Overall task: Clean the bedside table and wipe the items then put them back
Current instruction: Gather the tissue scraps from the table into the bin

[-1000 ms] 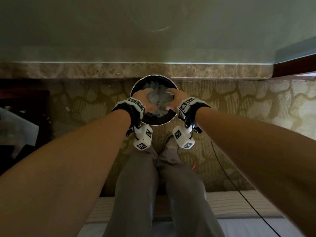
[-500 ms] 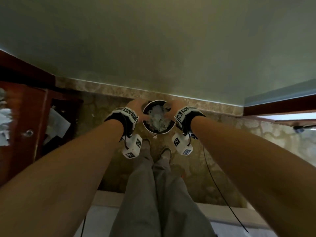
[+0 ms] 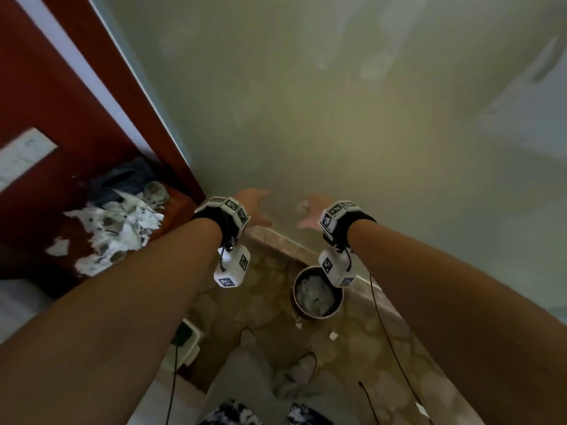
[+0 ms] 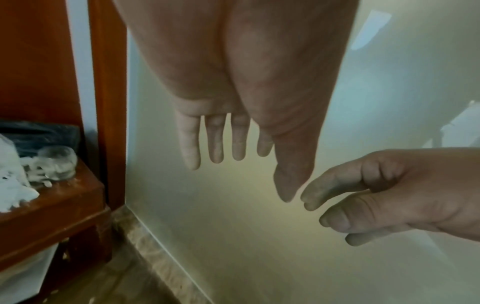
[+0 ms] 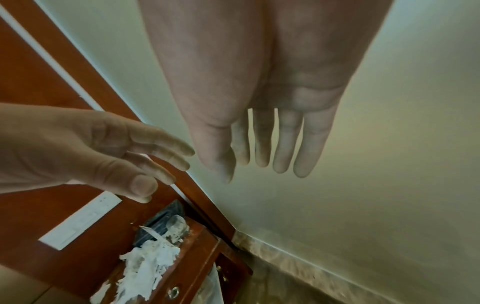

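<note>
round metal bin, shredded paper (white)

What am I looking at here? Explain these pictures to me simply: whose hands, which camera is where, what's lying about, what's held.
No machine here: a person wears three cameras. The wide picture comes from the head, looking down past both arms; the white cubes at the wrists are the other two cameras, each looking along its own palm to the fingers.

The left hand and the right hand are both empty, fingers loosely spread, raised in front of a pale wall.

On the floor below stands a round bin filled with crumpled paper, a few scraps lying beside it.

To the left is the wooden bedside table. On it lie torn white paper, a dark box and a small clear jar, so it is not yet cleaned.
</note>
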{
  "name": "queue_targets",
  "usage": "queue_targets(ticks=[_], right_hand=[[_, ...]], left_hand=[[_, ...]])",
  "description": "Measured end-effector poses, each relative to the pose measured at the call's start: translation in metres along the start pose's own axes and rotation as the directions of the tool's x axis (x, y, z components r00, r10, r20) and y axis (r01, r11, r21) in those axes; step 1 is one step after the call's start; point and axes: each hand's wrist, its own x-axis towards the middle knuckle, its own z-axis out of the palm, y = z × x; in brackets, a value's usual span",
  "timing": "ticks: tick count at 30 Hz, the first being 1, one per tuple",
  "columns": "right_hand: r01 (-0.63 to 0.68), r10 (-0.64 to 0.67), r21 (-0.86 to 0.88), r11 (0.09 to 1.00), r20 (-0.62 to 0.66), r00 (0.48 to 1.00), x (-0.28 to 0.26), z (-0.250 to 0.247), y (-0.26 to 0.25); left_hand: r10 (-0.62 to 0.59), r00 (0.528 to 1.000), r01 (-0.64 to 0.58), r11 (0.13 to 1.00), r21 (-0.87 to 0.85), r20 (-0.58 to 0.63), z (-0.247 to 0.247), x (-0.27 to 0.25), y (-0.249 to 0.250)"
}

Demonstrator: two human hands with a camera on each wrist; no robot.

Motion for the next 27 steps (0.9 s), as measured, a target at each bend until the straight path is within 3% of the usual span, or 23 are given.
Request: queue_targets(ticks=[4, 11, 19, 27], right_hand=[[0.092, -0.094, -0.043, 0.995, -0.050, 0.994, -0.017, -0.049, -0.070], [0.256, -0.275, -0.228, 0.939, -0.055, 0.960, 0.003, -0.081, -0.196], [0.360, -0.370, -0.245, 0.900, 0.008, 0.929, 0.044, -0.066, -0.331], [0.407, -0.396, -0.298, 0.863, 0.099, 0.913, 0.092, -0.028, -0.413]], left_hand=[[-0.064, 0.994, 0.059, 0.997, -0.058, -0.092, -0.054, -0.035, -0.036], [-0.196, 0.966, 0.170, 0.973, -0.157, -0.170, -0.122, -0.081, -0.138], [-0.316, 0.925, 0.274, 0.940, -0.206, -0.212, -0.155, -0.128, -0.271], [-0.454, 0.876, 0.392, 0.866, -0.310, -0.162, -0.141, -0.149, -0.369]])
